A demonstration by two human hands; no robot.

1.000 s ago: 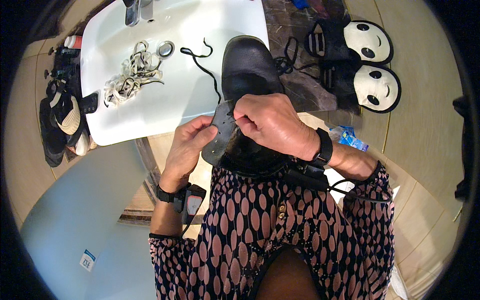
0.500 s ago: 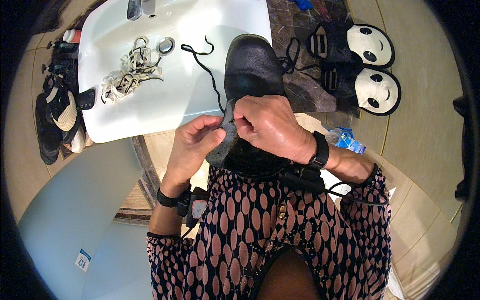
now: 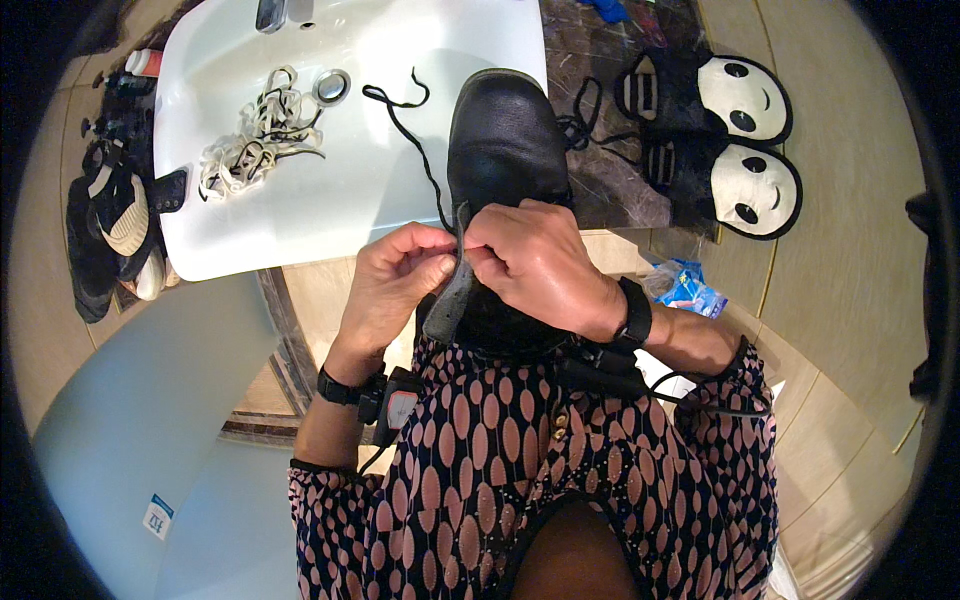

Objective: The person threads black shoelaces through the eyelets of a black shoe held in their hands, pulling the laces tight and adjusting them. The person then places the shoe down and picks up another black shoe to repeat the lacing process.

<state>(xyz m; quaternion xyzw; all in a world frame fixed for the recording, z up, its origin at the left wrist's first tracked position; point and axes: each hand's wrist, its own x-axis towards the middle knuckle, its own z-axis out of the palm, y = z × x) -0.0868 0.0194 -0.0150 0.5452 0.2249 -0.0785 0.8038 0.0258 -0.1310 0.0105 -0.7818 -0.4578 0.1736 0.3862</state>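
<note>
A black leather boot (image 3: 505, 135) points away from me, its toe over the basin's right part and its open shaft against my lap. My left hand (image 3: 392, 290) is closed in a pinch on the outer side of the boot's grey-lined eyelet flap (image 3: 450, 305), which stands up. From the other side, my right hand (image 3: 548, 265) meets it with fingers closed at the flap's upper edge; what they hold is hidden. One black shoelace (image 3: 422, 155) runs from the basin down to the flap beside the left fingertips. Another black lace loop (image 3: 582, 120) lies right of the toe.
A white washbasin (image 3: 240, 235) holds a tangle of white and black laces (image 3: 260, 140) near its drain (image 3: 331, 86). At the right lie black-and-white insole-like pieces with cartoon faces (image 3: 755, 185) on a dark marble counter (image 3: 630, 195). Dark shoes (image 3: 110, 220) sit at left. A blue packet (image 3: 690, 288) lies below the counter.
My left fingertips have moved up and inward to the flap's edge, meeting the right fingers there. The flap now stands more upright. A dark tip seen earlier at the right fingers is hidden.
</note>
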